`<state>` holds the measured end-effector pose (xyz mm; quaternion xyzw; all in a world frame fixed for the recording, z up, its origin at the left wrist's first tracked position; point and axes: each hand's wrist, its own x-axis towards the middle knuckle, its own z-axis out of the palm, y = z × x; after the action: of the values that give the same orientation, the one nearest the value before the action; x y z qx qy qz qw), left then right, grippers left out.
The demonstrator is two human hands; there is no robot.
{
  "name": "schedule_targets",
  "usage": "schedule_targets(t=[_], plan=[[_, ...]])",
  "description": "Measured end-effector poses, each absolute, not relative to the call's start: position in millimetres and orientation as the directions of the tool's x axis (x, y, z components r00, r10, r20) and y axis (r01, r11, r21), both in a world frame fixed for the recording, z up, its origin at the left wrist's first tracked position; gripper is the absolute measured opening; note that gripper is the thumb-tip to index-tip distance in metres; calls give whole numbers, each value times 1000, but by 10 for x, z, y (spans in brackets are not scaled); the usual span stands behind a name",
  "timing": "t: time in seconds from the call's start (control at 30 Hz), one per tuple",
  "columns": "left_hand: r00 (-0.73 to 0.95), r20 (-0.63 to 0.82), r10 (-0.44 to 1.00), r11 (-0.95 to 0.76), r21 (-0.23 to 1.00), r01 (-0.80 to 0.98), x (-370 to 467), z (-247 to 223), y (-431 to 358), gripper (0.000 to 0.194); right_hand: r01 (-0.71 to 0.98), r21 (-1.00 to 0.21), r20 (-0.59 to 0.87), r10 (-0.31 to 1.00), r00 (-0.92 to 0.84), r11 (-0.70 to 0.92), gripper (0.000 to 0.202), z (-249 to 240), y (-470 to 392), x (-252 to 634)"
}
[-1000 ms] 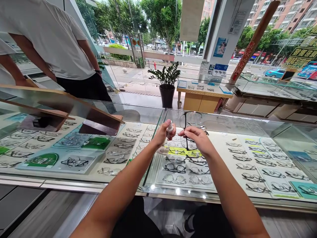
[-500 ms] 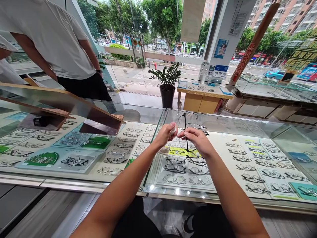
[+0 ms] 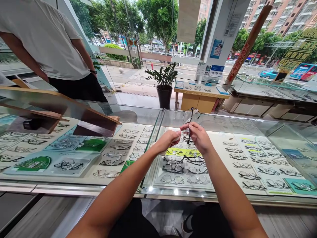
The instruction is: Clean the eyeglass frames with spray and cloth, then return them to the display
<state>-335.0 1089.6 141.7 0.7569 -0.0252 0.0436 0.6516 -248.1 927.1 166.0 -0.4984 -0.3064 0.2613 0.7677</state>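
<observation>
Black-framed eyeglasses point(image 3: 191, 115) are held up on end above the glass display case, one lens over the other. My right hand point(image 3: 198, 135) pinches them near the middle of the frame. Close beside the lower lens is my left hand point(image 3: 169, 140), its fingers closed round something whitish that is mostly hidden. Below both hands, rows of eyeglasses point(image 3: 173, 168) lie inside the case, some on a yellow strip point(image 3: 174, 151).
The glass case point(image 3: 158, 116) runs across the view. A wooden shelf piece point(image 3: 96, 127) stands at left, with a person point(image 3: 59, 43) in a white shirt behind. Beyond are a potted plant point(image 3: 164, 96) and a small display table point(image 3: 198, 100).
The upright eyeglasses and my right hand have moved slightly right and up. My left hand has shifted right, close to the lower lens. The whole view has turned a little.
</observation>
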Motion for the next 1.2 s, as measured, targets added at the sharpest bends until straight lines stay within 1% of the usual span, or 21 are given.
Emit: schedule_targets(t=[0.1,0.17,0.23,0.3,0.37,0.4,0.47,0.57,0.63,0.93,1.07,1.2], plan=[[989,144,26,-147,979,-138,-3337,1399,10969,70,-102,-919,220,708,671,382,27,1653,9259,-2467],[978,193,78,-176,968,-177,-3308,1385,11095,71,-109,-908,235,705,669,405,24,1640,9248,-2444],[945,253,208,-226,952,-205,-3261,1363,11285,63,-116,-901,235,695,679,418,23,1631,9235,-2418],[865,315,391,-318,928,-194,-3204,1324,11513,45,-127,-899,221,684,695,420,24,1626,9222,-2391],[780,322,536,-382,917,-117,-3153,1267,11742,28,-139,-897,210,682,701,419,26,1621,9210,-2367],[742,302,599,-393,918,-57,-3135,1232,11847,22,-142,-896,210,685,698,420,26,1618,9205,-2355],[673,262,692,-404,913,59,-3119,1156,12025,24,-149,-893,215,695,686,424,26,1607,9196,-2336],[634,272,724,-466,870,159,-3136,1043,12208,32,-179,-881,215,708,672,437,25,1590,9184,-2322],[626,282,727,-496,846,196,-3158,978,12286,32,-199,-872,212,711,671,447,25,1587,9178,-2323],[580,214,786,-448,843,297,-3198,781,12432,25,-221,-873,183,711,679,435,27,1622,9168,-2353],[577,195,793,-441,838,322,-3186,732,12465,25,-258,-851,183,720,670,457,24,1623,9169,-2356],[582,187,792,-445,829,339,-3183,734,12443,26,-251,-859,181,723,666,446,23,1625,9163,-2367]])
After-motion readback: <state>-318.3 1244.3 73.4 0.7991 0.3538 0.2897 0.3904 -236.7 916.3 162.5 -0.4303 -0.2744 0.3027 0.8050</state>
